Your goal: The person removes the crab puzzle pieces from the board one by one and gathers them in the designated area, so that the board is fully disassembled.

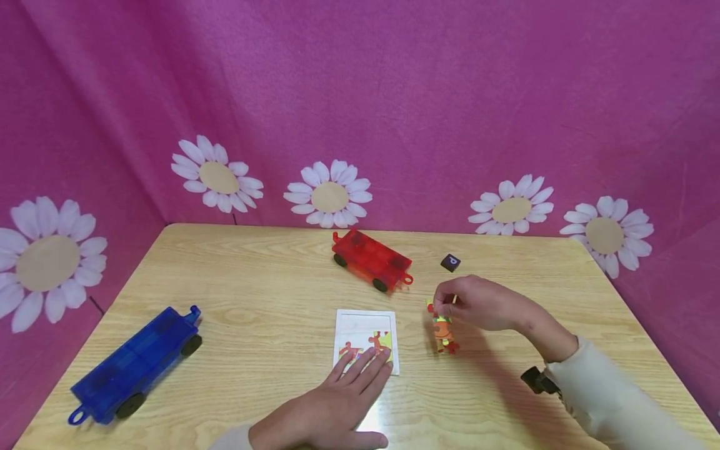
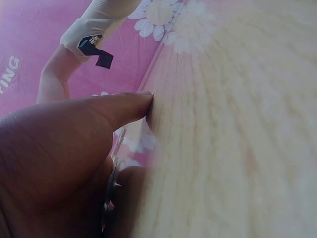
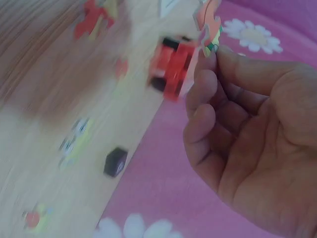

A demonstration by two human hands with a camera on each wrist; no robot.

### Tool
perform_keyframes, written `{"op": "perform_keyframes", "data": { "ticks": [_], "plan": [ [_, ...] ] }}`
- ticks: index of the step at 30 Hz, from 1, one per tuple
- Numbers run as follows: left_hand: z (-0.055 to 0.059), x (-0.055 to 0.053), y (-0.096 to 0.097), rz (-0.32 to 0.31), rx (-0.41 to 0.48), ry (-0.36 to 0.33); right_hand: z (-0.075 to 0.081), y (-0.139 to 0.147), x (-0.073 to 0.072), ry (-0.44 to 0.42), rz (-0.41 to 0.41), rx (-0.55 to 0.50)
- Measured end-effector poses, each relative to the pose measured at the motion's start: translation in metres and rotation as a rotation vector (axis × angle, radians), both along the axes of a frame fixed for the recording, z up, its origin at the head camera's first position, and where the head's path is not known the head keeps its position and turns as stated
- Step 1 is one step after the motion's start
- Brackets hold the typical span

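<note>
My left hand (image 1: 337,403) lies with straight fingers across the lower part of a white-framed puzzle tray (image 1: 362,322). Several red and yellow puzzle pieces (image 1: 384,339) sit in the tray's lower part, partly covered by those fingers. To the right of the tray, my right hand (image 1: 482,304) pinches an orange and green puzzle piece (image 3: 211,22) between thumb and forefinger. Below that piece, a red and yellow loose piece (image 1: 452,346) shows on the table. The right wrist view has more loose pieces (image 3: 77,139), blurred. In the left wrist view, my left thumb (image 2: 131,106) extends along the tabletop.
A red toy wagon (image 1: 371,257) stands behind the tray. A blue toy wagon (image 1: 135,364) is at the left, and a small black tile (image 1: 450,262) with a white mark lies at the back right. Behind the table hangs a pink flowered cloth (image 1: 394,112).
</note>
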State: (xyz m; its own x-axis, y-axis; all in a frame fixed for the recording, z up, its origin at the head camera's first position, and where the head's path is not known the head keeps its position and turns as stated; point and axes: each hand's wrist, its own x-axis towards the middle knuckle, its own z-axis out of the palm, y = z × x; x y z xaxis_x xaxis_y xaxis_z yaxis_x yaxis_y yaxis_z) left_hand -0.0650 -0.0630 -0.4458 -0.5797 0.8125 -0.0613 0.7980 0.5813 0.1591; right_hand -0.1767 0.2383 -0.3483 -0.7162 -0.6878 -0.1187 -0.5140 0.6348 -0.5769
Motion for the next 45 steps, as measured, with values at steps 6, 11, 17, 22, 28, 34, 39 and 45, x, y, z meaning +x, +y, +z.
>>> {"op": "perform_keyframes", "data": {
  "ticks": [6,11,17,22,28,34,39,45],
  "plan": [
    [0.000,0.000,-0.001,-0.003,0.013,-0.018,-0.005,0.027,0.000,-0.017,-0.009,0.026],
    [0.000,-0.001,-0.001,0.001,0.023,-0.050,-0.013,0.047,-0.004,-0.062,-0.043,0.040],
    [0.001,-0.003,-0.001,0.006,0.027,-0.063,-0.024,0.063,-0.010,-0.112,-0.030,0.057],
    [0.000,-0.002,-0.001,0.000,0.029,-0.047,-0.030,0.066,-0.009,-0.193,-0.065,0.081],
    [-0.001,-0.001,0.000,-0.007,0.036,-0.065,-0.035,0.066,-0.008,-0.230,-0.082,0.083],
    [0.000,0.000,0.000,-0.005,0.027,-0.048,-0.039,0.067,-0.009,-0.205,-0.078,0.096],
    [0.000,0.000,0.000,-0.004,0.021,-0.029,-0.039,0.067,-0.009,-0.203,-0.074,0.098],
    [0.001,-0.001,0.000,0.001,0.022,-0.058,-0.040,0.067,-0.009,-0.215,-0.081,0.110]
  ]
}}
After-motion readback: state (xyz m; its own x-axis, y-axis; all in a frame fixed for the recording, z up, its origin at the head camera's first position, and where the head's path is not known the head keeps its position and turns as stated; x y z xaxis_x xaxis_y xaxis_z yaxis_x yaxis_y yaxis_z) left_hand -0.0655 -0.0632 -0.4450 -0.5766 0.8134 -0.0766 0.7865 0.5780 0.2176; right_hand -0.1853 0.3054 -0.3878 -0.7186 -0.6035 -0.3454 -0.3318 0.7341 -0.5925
